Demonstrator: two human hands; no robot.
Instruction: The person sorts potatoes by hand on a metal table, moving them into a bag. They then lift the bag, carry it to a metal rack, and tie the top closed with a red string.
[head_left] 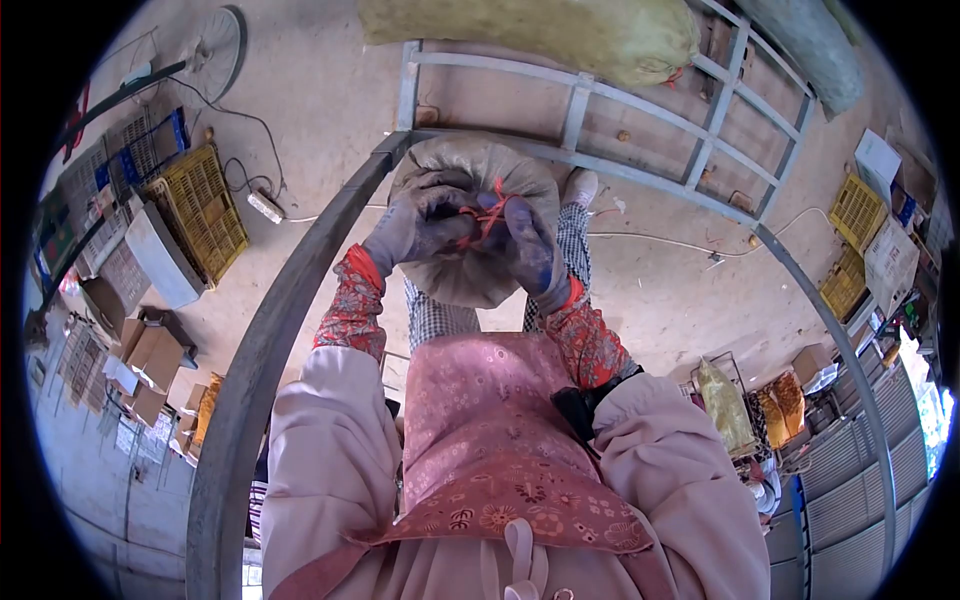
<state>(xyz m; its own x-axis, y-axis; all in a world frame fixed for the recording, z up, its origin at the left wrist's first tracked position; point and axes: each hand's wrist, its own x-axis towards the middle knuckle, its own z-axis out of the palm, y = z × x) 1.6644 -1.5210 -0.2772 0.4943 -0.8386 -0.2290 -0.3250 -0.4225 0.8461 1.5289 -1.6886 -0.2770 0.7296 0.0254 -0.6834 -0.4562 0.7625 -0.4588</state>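
Note:
A full grey-brown sack (470,275) stands upright in front of me, its top gathered at the middle. Red string (493,212) is wound around the gathered neck, with loose ends sticking up. My left hand (425,222), in a stained grey-purple glove, has its fingers curled at the left side of the neck, closed on the string. From the right, my right hand (528,248), gloved the same way, pinches the string by the neck. The fingertips of both hands are close together, and the glove fingers partly hide the knot.
A metal frame (580,110) lies beyond the sack, with long filled sacks (540,40) on it. Curved metal bars (290,290) rise on both sides of me. Yellow crates (205,215), a power strip (266,207) and cardboard boxes (155,355) are at the left; more crates are at the right.

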